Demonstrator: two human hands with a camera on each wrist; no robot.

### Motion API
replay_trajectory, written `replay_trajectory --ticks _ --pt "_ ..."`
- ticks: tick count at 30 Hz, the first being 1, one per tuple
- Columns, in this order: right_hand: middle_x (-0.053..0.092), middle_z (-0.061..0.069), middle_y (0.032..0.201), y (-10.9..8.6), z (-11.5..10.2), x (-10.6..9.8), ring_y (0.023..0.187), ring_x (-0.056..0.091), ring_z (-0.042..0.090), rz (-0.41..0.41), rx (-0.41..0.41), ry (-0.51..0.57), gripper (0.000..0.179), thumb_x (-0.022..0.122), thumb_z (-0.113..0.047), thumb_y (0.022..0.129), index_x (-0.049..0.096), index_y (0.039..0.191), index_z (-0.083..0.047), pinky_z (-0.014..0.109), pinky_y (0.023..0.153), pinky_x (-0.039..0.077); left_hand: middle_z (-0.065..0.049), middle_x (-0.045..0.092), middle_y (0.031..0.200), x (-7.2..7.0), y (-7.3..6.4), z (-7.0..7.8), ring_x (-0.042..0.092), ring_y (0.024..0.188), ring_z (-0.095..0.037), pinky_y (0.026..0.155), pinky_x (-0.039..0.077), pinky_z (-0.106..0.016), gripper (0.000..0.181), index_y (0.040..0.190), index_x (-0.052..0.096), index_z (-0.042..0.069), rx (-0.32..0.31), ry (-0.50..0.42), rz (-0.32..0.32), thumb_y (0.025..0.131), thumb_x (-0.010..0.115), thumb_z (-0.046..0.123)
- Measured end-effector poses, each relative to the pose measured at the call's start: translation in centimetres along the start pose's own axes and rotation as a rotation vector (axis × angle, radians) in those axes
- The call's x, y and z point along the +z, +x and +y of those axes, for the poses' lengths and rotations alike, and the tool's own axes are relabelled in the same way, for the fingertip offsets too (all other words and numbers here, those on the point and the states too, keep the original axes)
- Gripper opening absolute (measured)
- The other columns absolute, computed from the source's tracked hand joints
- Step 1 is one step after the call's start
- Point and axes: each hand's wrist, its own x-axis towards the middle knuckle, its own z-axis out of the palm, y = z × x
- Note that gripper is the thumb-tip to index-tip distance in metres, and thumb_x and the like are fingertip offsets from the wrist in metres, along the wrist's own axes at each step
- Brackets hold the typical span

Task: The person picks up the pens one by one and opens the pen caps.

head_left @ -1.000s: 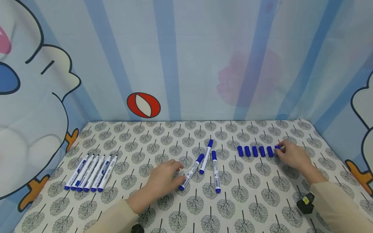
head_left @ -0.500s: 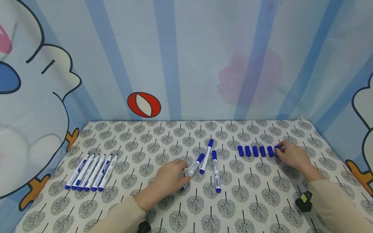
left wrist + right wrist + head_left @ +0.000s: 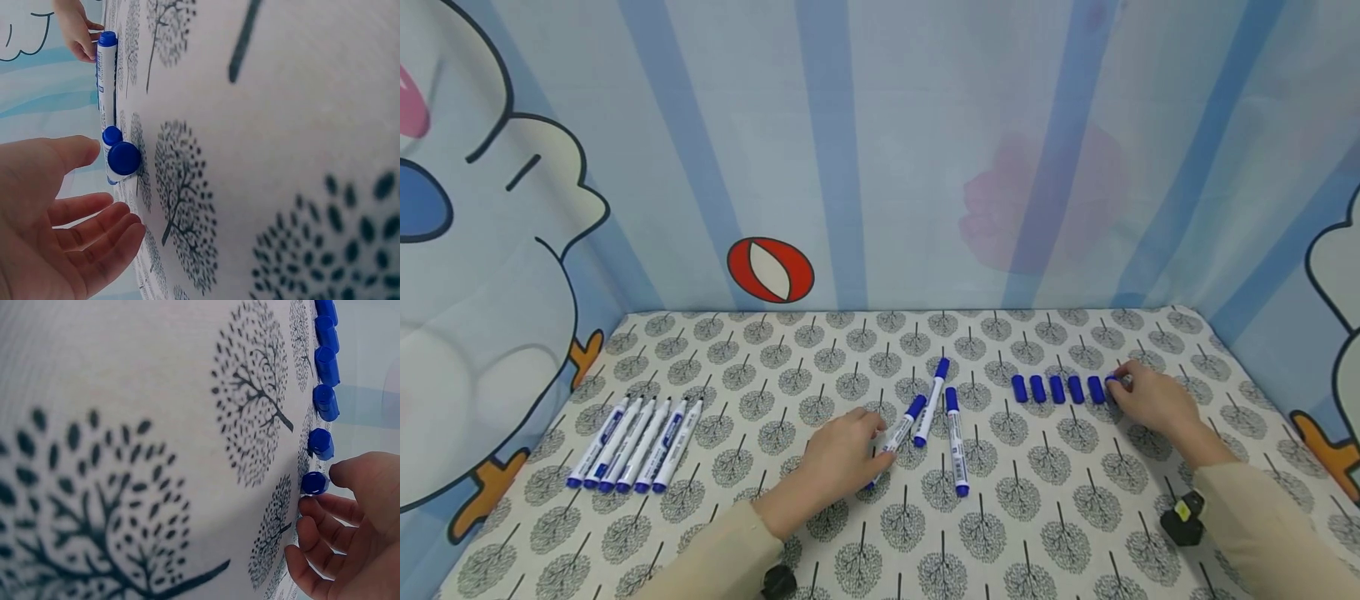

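My left hand (image 3: 838, 457) is beside a capped whiteboard marker (image 3: 901, 433), the leftmost of three lying near the middle. In the left wrist view its thumb and fingers are spread apart, and the marker's blue end (image 3: 124, 159) shows just beyond them. Two more capped markers, one angled (image 3: 930, 408) and one nearly straight (image 3: 957, 446), lie to its right. With thumb and index finger, my right hand (image 3: 1153, 404) pinches a blue marker cap (image 3: 315, 483) at the right end of a row of caps. In the head view, the fingers mostly cover this cap.
Several blue caps (image 3: 1057, 390) lie side by side to the left of my right hand. On the left, several uncapped markers (image 3: 636, 446) form a neat row, tips pointing away. A patterned cloth (image 3: 737, 517) covers the table, with a printed curtain (image 3: 910, 167) behind it.
My left hand has shifted right, closer to the leftmost of the three capped markers. The right hand has stayed almost in place at the end of the cap row.
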Motion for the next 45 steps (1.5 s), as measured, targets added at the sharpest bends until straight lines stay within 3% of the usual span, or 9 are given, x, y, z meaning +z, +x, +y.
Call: replay_trajectory --ticks 9,15,24,33,40,45 --pt "0.058 0.020 0.083 -0.2 0.0 -0.2 0.058 0.051 0.022 0.019 0.007 0.013 0.042 0.041 -0.026 0.095 0.043 0.120 0.007 0.032 0.048 0.038 0.001 0.057 0.080 0.4 0.4 0.1 0.047 0.058 -0.009 0.046 0.038 -0.019 0.042 0.101 0.064 0.006 -0.038 -0.009 -0.029 0.073 0.072 0.037" --pt "0.058 0.025 0.094 -0.3 0.1 -0.2 0.063 0.055 0.023 0.068 -0.006 0.033 0.044 0.042 -0.026 0.095 0.043 0.122 0.008 0.032 0.049 0.042 0.001 0.054 0.078 0.5 0.5 0.1 0.047 0.059 -0.010 0.047 0.039 -0.022 0.047 0.101 0.064 0.006 -0.059 -0.010 -0.059 0.071 0.074 0.041" --pt "0.056 0.028 0.099 -0.7 -0.6 -0.4 0.068 0.057 0.028 0.212 -0.060 0.030 0.041 0.045 -0.021 0.093 0.047 0.120 0.010 0.034 0.049 0.044 0.003 0.051 0.076 0.7 0.6 0.3 0.046 0.057 -0.010 0.047 0.039 -0.021 0.045 0.098 0.062 0.005 -0.085 -0.068 -0.089 0.067 0.078 0.034" --pt "0.058 0.025 0.094 -1.2 -2.5 -0.5 0.057 0.052 0.019 0.266 -0.172 0.029 0.035 0.049 -0.017 0.091 0.052 0.116 0.008 0.028 0.042 0.038 0.000 0.055 0.083 1.1 0.6 0.2 0.050 0.062 -0.009 0.052 0.042 -0.018 0.041 0.100 0.063 0.003 -0.065 -0.135 -0.087 0.067 0.078 0.021" --pt "0.059 0.023 0.093 -1.6 -4.2 -0.4 0.070 0.057 0.027 0.265 -0.250 0.053 0.033 0.051 -0.015 0.091 0.054 0.115 0.007 0.031 0.049 0.043 0.000 0.056 0.080 1.0 0.7 0.1 0.050 0.061 -0.008 0.051 0.042 -0.018 0.037 0.098 0.063 0.003 -0.060 -0.173 -0.095 0.068 0.077 0.018" --pt "0.060 0.020 0.094 -2.0 -5.4 -0.3 0.068 0.056 0.023 0.274 -0.302 0.060 0.032 0.052 -0.015 0.091 0.055 0.116 0.004 0.028 0.049 0.041 0.002 0.060 0.075 0.9 0.8 -0.3 0.050 0.055 -0.007 0.047 0.042 -0.020 0.033 0.099 0.064 0.006 -0.084 -0.184 -0.101 0.070 0.076 0.017"
